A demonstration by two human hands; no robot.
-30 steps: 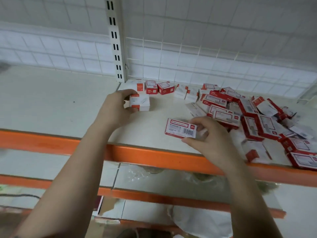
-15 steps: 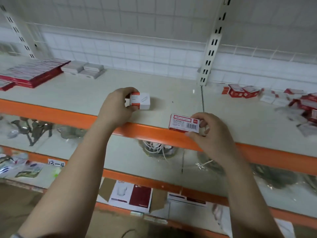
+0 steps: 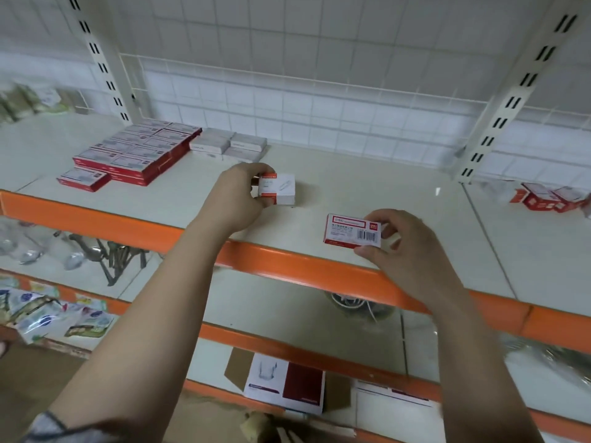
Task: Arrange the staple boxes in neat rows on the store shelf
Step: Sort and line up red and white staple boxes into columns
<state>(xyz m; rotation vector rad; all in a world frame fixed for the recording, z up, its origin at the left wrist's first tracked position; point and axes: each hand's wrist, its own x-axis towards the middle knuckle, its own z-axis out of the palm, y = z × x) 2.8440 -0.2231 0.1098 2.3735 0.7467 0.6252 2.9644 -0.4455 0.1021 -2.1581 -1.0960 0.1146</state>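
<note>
My left hand (image 3: 238, 195) grips a small white and red staple box (image 3: 277, 189) just above the cream shelf (image 3: 367, 187). My right hand (image 3: 403, 251) holds a flat red and white staple box (image 3: 351, 231) with a barcode, over the shelf's orange front edge (image 3: 319, 270). At the back left of the shelf, red staple boxes (image 3: 134, 151) lie in neat stacked rows, with white boxes (image 3: 228, 143) beside them. A loose heap of red boxes (image 3: 550, 198) shows at the far right.
White slotted uprights (image 3: 508, 100) stand at the back against a wire grid. Lower orange-edged shelves carry packets (image 3: 48, 314), metal utensils (image 3: 105, 251), a cable coil (image 3: 355, 302) and a red and white carton (image 3: 284, 386).
The view has swung left along the shelf; both hands carried their boxes from the loose heap toward the arranged rows, which have come into view at the back left.
</note>
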